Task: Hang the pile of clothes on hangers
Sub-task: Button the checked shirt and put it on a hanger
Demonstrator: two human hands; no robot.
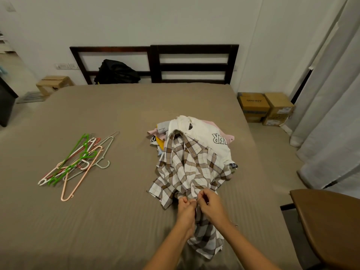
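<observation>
Pinching, both of them, is what I log from the remote desk. Left hand (184, 206) and right hand (209, 203) are close together, fingertips curled onto the front edge of the plaid shirt (187, 168) at one spot between them. Something small glints there, a button or a snap perhaps; I cannot tell. (operator)

Which way does the shirt run from that pinch? (desk)

Its long axis runs straight away from the grip. The collar is at the far end, lying up on the pile of clothes (206, 133). The hem is on the near side, past the wrists toward the person. It is crumpled, not spread flat. The pile sits just beyond the grip, with a cream printed top uppermost and pink, yellow and grey pieces under it. (operator)

And the hangers? (desk)

The hangers (78, 160) are well apart, off to the left of the grip and a little beyond it. They lie in a loose tangle on the bed (116, 221), and none touches the shirt. The left hand is the nearer one.

My judgement is that this is a fastening step, with no garment on a hanger yet and the task barely begun. The next move likely wants the left hand to let go and reach left while the right holds the shirt. The collar points away, so the shirt needs lifting or turning before a hanger goes in. The tangled hooks could drag several out together. (operator)
</observation>
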